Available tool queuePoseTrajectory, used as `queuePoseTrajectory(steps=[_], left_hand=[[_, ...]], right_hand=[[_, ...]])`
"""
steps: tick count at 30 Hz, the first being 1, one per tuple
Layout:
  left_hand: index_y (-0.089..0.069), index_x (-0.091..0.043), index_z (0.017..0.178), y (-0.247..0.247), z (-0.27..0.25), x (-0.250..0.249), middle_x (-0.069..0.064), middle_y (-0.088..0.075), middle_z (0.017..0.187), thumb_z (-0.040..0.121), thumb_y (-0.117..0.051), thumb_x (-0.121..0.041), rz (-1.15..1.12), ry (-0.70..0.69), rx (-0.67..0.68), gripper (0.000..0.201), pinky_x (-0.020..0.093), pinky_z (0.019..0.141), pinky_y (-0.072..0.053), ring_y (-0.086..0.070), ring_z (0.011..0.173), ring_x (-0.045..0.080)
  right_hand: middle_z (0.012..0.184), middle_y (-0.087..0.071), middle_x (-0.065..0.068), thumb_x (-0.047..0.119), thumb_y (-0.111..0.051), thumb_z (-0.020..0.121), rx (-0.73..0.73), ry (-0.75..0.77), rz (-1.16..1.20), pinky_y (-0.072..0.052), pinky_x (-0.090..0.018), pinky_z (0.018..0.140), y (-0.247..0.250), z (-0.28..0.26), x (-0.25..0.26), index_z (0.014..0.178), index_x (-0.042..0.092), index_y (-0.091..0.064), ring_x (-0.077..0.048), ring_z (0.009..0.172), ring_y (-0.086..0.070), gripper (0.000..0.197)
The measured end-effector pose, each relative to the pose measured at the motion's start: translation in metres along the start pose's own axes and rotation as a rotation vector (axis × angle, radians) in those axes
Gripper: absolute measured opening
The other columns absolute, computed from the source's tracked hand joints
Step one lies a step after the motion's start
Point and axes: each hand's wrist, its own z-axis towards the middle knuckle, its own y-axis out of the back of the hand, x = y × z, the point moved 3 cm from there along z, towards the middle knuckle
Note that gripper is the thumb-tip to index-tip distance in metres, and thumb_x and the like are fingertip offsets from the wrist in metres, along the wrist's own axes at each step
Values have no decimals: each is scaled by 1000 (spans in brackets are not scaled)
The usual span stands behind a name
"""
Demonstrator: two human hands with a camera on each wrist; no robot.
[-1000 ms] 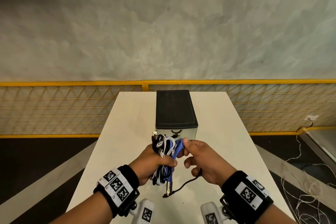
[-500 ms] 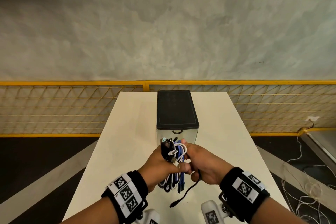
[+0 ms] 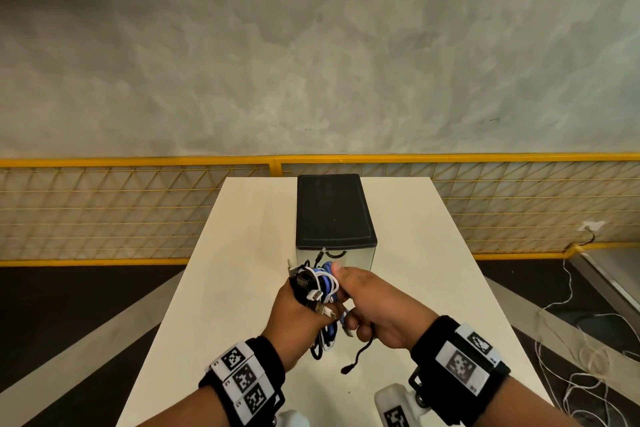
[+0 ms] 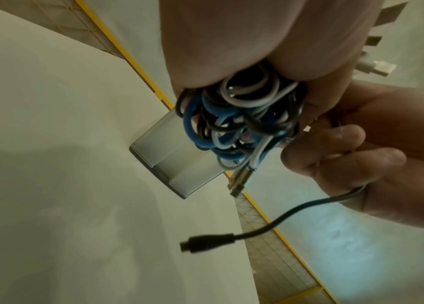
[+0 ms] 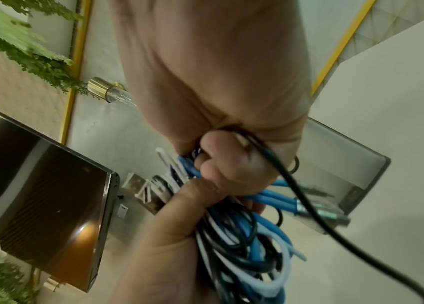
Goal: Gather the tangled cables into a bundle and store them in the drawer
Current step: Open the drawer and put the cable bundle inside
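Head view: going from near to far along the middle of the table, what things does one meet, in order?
Dangling black cable end → cable bundle held in both hands → drawer box → yellow mesh fence → grey wall.

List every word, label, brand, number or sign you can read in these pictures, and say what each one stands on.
No readable words, brands or numbers show.
Black-and-white square marker codes, not text, sit on the left wristband.
The same kind of codes sit on the right wristband.
Tiny marks beside those codes are too small to read.
The drawer unit, the cable bundle and the table bear no visible print.
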Motion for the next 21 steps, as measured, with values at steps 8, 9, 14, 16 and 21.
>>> queuePoseTrajectory(steps=[8,9,14,16,21], left_hand=[[-69,-7,91,29,12,9,7,-71,77,76,-72,9,-68,140,-111,22,32,66,-57,-68,68,17],[-68,-6,89,32,13,9,9,-69,76,75,-73,9,-66,152,-102,21,33,67,-58,-67,67,19],[-65,-2,89,32,15,6,10,-66,74,75,-73,6,-81,208,-8,17,31,64,-55,-66,65,21],[-69,-5,90,26,13,3,11,-70,77,73,-75,2,-89,213,46,20,33,68,-56,-68,69,21],[-73,-15,100,5,4,-7,4,-77,88,73,-74,6,-62,140,200,33,29,75,-57,-73,83,19]], right_hand=[[76,-59,-6,13,-69,88,34,148,-153,-53,-30,57,34,-16,11,96,7,-67,-14,55,-55,10],[70,-60,-4,9,-70,86,37,158,-214,-53,-30,59,40,-18,12,94,6,-69,-14,55,-56,8],[69,-67,-1,20,-67,89,-119,294,-298,-54,-33,69,46,-22,15,82,7,-68,-13,67,-65,15],[75,-71,-3,28,-63,92,-197,339,-179,-55,-39,76,35,-22,14,80,5,-62,-13,76,-68,26],[90,-67,-18,31,-51,99,-225,255,238,-54,-45,79,-3,-13,5,94,-5,-53,-23,82,-67,37]])
